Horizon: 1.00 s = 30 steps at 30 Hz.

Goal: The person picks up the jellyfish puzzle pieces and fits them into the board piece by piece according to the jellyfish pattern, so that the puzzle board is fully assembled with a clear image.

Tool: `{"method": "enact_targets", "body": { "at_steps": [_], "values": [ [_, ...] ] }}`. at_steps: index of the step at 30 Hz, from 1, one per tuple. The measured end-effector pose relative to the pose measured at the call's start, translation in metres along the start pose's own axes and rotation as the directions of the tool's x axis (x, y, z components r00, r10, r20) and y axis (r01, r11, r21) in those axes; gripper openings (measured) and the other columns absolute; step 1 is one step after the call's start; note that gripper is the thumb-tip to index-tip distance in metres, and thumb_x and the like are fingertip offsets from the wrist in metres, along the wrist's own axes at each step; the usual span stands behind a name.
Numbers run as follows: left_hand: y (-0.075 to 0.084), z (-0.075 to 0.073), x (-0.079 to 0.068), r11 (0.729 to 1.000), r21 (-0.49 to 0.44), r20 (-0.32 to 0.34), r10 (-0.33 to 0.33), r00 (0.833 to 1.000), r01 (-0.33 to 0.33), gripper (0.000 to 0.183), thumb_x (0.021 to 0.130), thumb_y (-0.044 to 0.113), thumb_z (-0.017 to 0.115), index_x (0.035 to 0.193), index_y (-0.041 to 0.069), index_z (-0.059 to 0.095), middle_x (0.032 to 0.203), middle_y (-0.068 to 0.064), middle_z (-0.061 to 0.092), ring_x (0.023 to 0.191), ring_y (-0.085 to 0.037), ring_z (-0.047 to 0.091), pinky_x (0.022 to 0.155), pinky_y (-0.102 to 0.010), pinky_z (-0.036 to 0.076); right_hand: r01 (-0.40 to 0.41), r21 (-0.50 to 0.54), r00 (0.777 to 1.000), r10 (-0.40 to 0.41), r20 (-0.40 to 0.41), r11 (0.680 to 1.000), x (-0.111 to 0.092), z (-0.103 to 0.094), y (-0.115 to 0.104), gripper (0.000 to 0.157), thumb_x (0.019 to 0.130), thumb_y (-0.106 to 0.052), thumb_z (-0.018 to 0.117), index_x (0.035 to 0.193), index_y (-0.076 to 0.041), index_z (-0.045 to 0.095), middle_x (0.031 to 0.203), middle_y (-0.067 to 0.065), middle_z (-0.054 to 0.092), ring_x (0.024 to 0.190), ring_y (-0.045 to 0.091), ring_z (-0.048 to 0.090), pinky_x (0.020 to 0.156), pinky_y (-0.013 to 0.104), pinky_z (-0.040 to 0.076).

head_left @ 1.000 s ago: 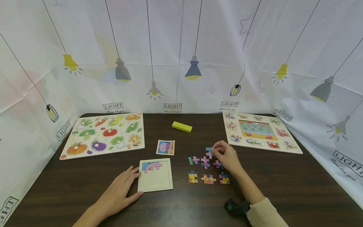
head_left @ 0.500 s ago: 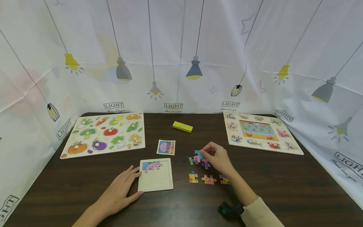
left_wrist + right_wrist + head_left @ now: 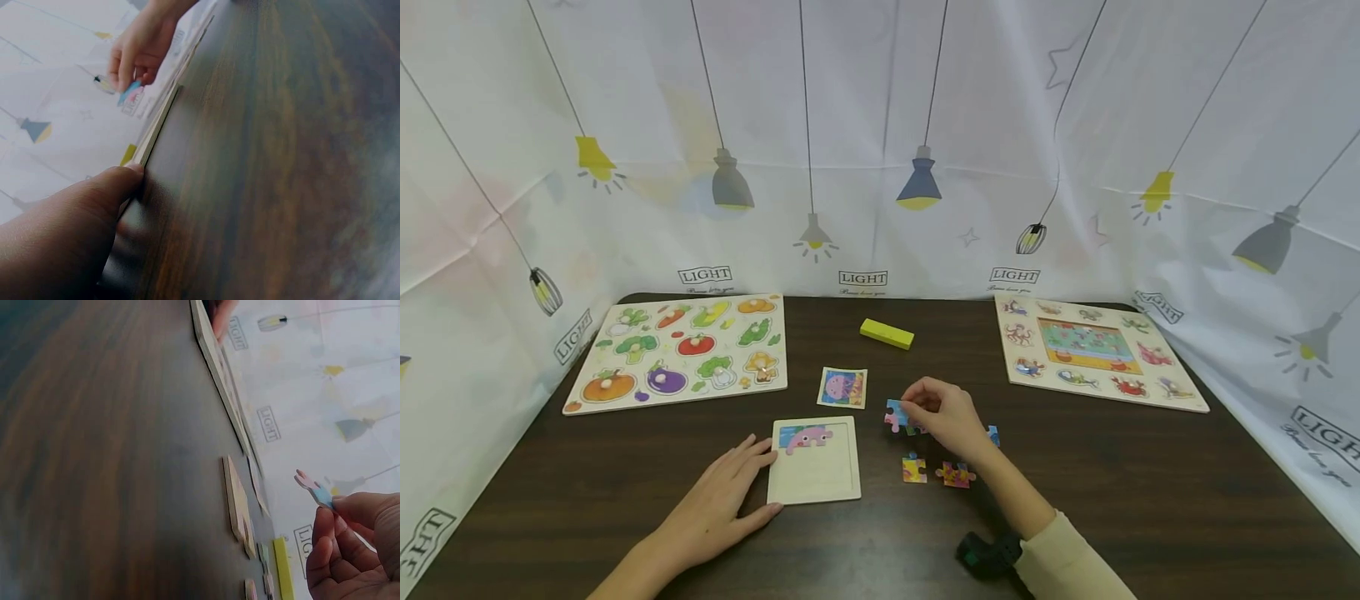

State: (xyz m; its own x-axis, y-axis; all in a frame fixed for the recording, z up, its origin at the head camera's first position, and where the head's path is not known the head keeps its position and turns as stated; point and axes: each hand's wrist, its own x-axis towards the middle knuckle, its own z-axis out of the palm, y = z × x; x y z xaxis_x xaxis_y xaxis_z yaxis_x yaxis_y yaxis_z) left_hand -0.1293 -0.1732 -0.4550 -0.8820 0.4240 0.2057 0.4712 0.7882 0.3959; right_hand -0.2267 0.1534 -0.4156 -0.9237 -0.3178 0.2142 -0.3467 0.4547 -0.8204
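My right hand (image 3: 953, 423) pinches a blue and pink jigsaw piece (image 3: 894, 412) between thumb and fingers. In the right wrist view that piece (image 3: 317, 494) is raised above the table. Below the hand lie loose pieces, among them a yellow one (image 3: 913, 470) and a yellow-pink one (image 3: 956, 475); others are partly hidden. My left hand (image 3: 718, 492) rests flat along the left side of a square wooden puzzle tray (image 3: 814, 485). Its thumb (image 3: 119, 184) touches the tray's edge in the left wrist view. Joined pieces (image 3: 805, 438) showing a pink face lie in the tray's upper left.
Behind the tray lies a small picture card (image 3: 842, 388), with a yellow block (image 3: 887, 334) farther back. A vegetable puzzle board (image 3: 655, 400) lies back left and a sea-animal board (image 3: 1022, 333) back right. A printed cloth hangs behind the dark table (image 3: 1120, 492).
My right hand has carried the pinched piece leftward over the loose pieces, toward the tray. The left hand and tray stay put. The head view has shifted slightly.
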Motion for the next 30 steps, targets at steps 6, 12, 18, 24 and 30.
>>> {"method": "enact_targets", "body": {
  "at_steps": [6, 12, 18, 24, 30],
  "values": [
    [0.0, 0.0, 0.0, 1.0, -0.002, 0.009, -0.007, 1.0, 0.007, 0.065, 0.084, 0.054, 0.056, 0.132, 0.011, 0.047, 0.142, -0.003, 0.037, 0.135, -0.024, 0.023, 0.106, -0.046, 0.023, 0.015, -0.022, 0.999, -0.014, 0.041, 1.0, 0.003, 0.011, -0.008, 0.009, 0.085, -0.02, 0.066, 0.089, -0.014, 0.07, 0.073, -0.003, 0.065, 0.066, 0.021, 0.063, 0.055, 0.026, 0.05],
    [0.0, 0.001, 0.0, 1.0, -0.002, 0.007, -0.009, 1.0, 0.009, 0.066, 0.084, 0.054, 0.056, 0.132, 0.011, 0.047, 0.143, -0.003, 0.036, 0.135, -0.024, 0.023, 0.106, -0.046, 0.023, 0.029, -0.002, 0.997, -0.029, 0.07, 1.0, 0.007, 0.022, -0.013, 0.008, 0.085, -0.019, 0.067, 0.089, -0.013, 0.07, 0.072, -0.002, 0.065, 0.065, 0.023, 0.062, 0.057, 0.026, 0.051],
    [-0.001, 0.001, 0.0, 1.0, 0.0, -0.001, -0.001, 1.0, 0.001, 0.066, 0.084, 0.055, 0.055, 0.132, 0.01, 0.047, 0.142, -0.003, 0.037, 0.135, -0.024, 0.023, 0.106, -0.047, 0.023, 0.032, -0.004, 0.995, -0.031, 0.098, 0.999, 0.011, 0.036, -0.016, 0.006, 0.084, -0.017, 0.068, 0.088, -0.014, 0.069, 0.073, -0.004, 0.064, 0.065, 0.019, 0.061, 0.058, 0.026, 0.051],
    [0.0, 0.001, 0.0, 1.0, -0.001, -0.002, 0.004, 1.0, -0.004, 0.065, 0.085, 0.053, 0.056, 0.132, 0.01, 0.048, 0.142, -0.003, 0.037, 0.135, -0.024, 0.024, 0.106, -0.047, 0.024, 0.043, -0.009, 0.993, -0.042, 0.111, 0.999, 0.016, 0.047, -0.017, 0.005, 0.083, -0.019, 0.069, 0.087, -0.016, 0.069, 0.076, -0.007, 0.063, 0.066, 0.011, 0.056, 0.059, 0.025, 0.05],
    [0.0, 0.0, 0.0, 1.0, -0.003, -0.008, 0.007, 1.0, -0.007, 0.064, 0.084, 0.052, 0.057, 0.132, 0.009, 0.048, 0.142, -0.005, 0.037, 0.135, -0.025, 0.024, 0.106, -0.047, 0.024, 0.049, -0.013, 0.989, -0.047, 0.138, 0.999, 0.019, 0.056, -0.017, 0.004, 0.083, -0.02, 0.069, 0.085, -0.017, 0.069, 0.076, -0.007, 0.062, 0.067, 0.012, 0.053, 0.055, 0.022, 0.046]
  ]
}}
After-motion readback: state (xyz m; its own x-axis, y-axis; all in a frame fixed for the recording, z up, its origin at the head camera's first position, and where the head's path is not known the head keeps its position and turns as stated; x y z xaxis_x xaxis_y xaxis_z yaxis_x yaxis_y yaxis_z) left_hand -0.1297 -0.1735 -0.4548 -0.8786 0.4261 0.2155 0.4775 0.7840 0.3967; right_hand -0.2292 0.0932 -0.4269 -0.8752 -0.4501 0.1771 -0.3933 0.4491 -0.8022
